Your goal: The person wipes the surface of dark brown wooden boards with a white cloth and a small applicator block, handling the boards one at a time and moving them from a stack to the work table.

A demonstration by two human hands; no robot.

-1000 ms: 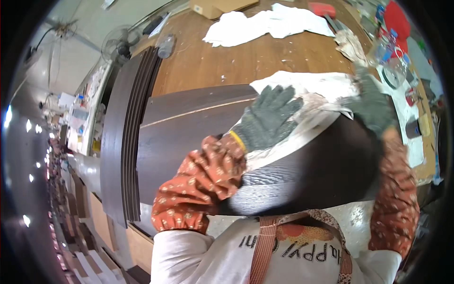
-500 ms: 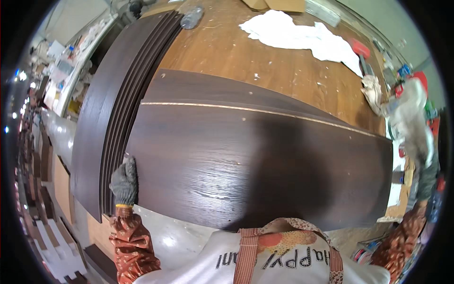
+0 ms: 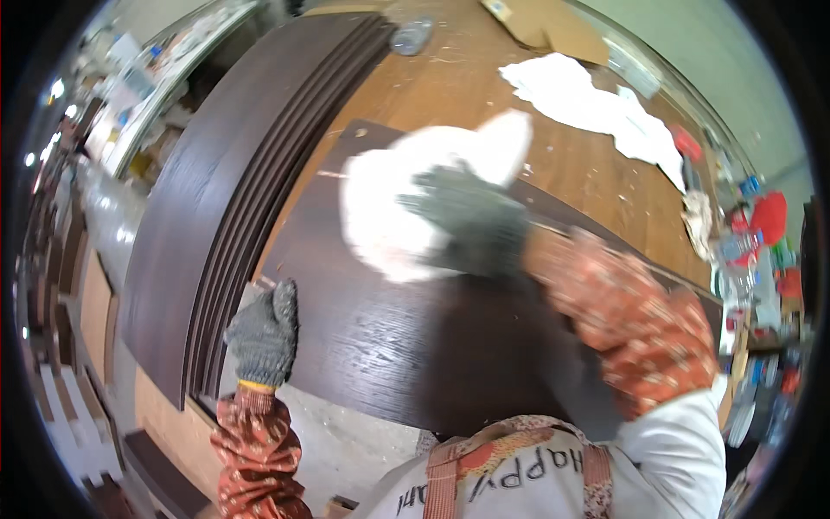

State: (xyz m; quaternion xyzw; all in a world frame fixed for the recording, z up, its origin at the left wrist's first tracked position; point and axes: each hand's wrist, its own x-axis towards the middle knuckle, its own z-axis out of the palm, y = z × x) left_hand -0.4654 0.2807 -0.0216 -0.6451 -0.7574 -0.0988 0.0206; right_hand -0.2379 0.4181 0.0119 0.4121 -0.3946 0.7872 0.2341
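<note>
My right hand (image 3: 475, 221), in a grey work glove and smeared by motion, holds a white cloth (image 3: 376, 208) against the upper left part of a dark brown wood panel (image 3: 346, 337). At that panel's left edge is my gloved left hand (image 3: 264, 337), its fingers curled at the edge and its thumb pointing up along it. Beneath the top panel lies a second dark panel (image 3: 367, 134), jutting out at the far side. The cloth and my right forearm cover much of the top panel's far edge.
Several dark boards (image 3: 259, 112) stand stacked on the left. On the brown worktable (image 3: 467, 82) lie another white cloth (image 3: 596, 104), a clear bottle (image 3: 411, 36) and cardboard (image 3: 553, 30). A red-handled tool (image 3: 687, 143) and assorted bottles line the right side.
My right hand has swung in from the far right with the white cloth and now has it on the panel. My left hand stays at the panel's left edge; the view has shifted.
</note>
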